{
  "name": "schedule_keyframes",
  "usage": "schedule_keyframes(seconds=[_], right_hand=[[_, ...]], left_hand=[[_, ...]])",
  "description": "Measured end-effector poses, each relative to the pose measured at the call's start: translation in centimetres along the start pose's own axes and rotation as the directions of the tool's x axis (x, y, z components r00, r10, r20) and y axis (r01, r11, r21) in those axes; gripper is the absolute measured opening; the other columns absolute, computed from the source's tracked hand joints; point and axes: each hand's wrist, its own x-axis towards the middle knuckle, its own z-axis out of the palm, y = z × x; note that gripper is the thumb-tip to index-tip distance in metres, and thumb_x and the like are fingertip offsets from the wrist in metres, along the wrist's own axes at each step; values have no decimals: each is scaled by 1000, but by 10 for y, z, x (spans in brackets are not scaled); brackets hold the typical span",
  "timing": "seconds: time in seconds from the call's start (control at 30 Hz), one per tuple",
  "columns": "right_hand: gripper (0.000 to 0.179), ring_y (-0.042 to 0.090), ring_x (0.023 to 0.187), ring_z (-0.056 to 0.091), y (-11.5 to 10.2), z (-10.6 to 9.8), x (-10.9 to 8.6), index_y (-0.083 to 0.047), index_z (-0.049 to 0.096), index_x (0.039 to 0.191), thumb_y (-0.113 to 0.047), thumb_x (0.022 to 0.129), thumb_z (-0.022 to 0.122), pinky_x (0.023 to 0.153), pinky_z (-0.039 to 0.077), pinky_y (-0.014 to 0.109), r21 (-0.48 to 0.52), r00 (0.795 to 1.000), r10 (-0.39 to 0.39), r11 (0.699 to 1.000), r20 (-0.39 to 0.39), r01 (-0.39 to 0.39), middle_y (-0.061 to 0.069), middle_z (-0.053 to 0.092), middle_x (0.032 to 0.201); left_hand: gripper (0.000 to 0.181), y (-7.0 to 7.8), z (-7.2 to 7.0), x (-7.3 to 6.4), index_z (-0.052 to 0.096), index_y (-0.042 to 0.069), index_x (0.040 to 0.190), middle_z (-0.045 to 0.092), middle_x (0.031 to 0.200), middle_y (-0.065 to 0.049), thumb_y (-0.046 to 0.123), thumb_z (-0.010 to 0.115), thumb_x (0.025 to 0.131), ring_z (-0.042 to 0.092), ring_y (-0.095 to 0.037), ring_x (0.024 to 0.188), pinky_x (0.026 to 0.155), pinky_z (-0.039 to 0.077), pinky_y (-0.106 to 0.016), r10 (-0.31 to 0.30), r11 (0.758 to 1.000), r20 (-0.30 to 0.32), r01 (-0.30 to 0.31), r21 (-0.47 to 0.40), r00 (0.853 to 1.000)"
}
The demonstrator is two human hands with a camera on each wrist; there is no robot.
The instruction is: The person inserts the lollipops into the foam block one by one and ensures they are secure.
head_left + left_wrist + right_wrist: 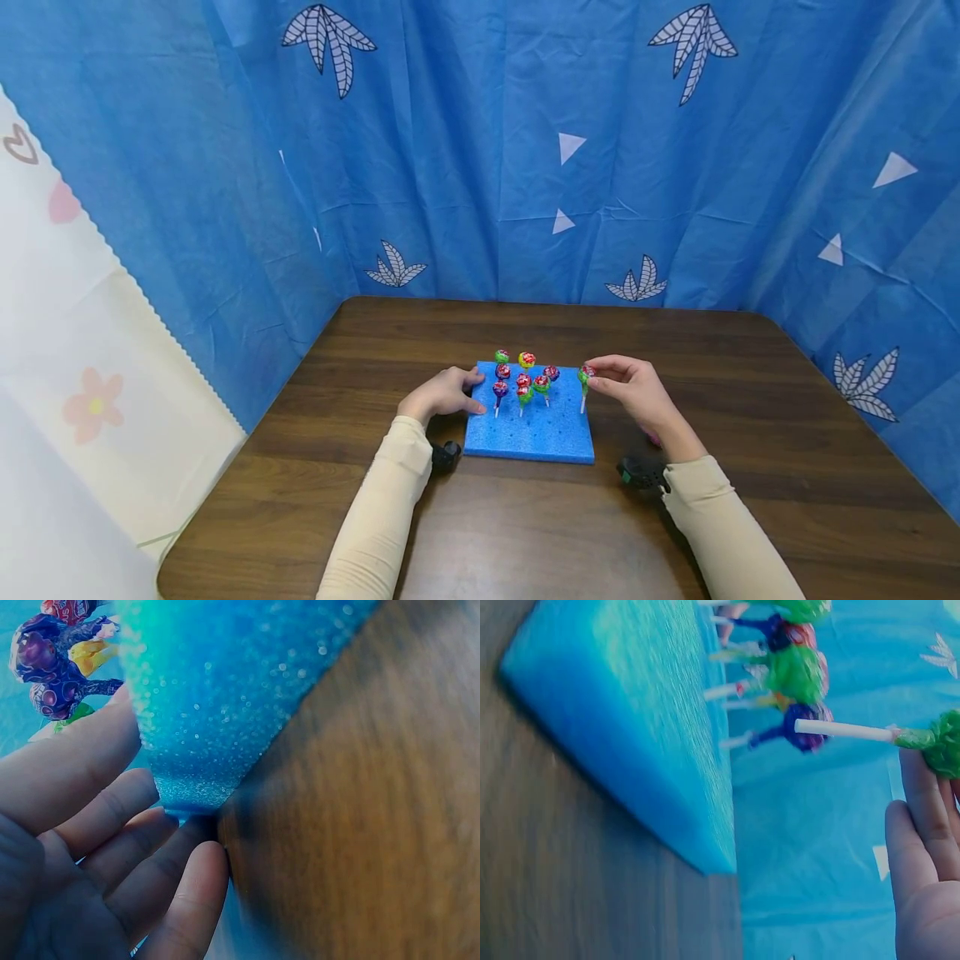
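In the head view a blue foam block (pixel 528 437) lies on the table, with several wrapped lollipops upright in its top. Over the block's right edge my right hand (pixel 637 387) pinches a green-wrapped lollipop (pixel 586 377) by its head, stick downward. In the right wrist view the tip of its white stick (pixel 840 730) is free in the air, apart from the foam. At the block's left edge rests my left hand (pixel 444 393). Its extended fingers (pixel 112 810) touch the foam's side in the left wrist view. A purple lollipop (pixel 500 389) stands nearest to it.
The wooden table (pixel 525 525) extends around the block. A small pink thing (pixel 654 437) shows partly behind my right wrist. Black wrist devices (pixel 446 457) hang below both forearms. A blue curtain (pixel 510 167) hangs behind the table, and a whitish cloth (pixel 90 333) on the left.
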Motion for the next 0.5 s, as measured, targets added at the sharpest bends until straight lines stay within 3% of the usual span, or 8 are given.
schedule_keyframes(seconds=[0.1,0.33,0.5], right_hand=[[37,5,91,68,-1,9,1,6,64,123,-14,93,72,85,58,21,35,1000,-16,999,-1,16,-9,72,103],[33,9,89,70,1,27,3,8,64,121,-7,92,71,82,59,20,50,999,-27,998,38,26,29,67,117],[31,16,87,71,5,35,5,6,67,118,-7,91,73,80,59,21,28,998,-27,999,64,25,32,67,115]], left_hand=[[69,0,0,0,48,12,149,34,162,-8,27,77,88,28,-31,153,122,29,-51,0,1000,-2,0,0,1000],[68,0,1,1,49,14,149,35,162,-7,28,77,88,29,-30,152,122,30,-51,-5,1000,-6,5,-1,1000],[68,0,1,0,49,13,149,35,162,-7,28,77,88,29,-31,152,121,30,-51,-4,1000,-9,4,-4,1000]])
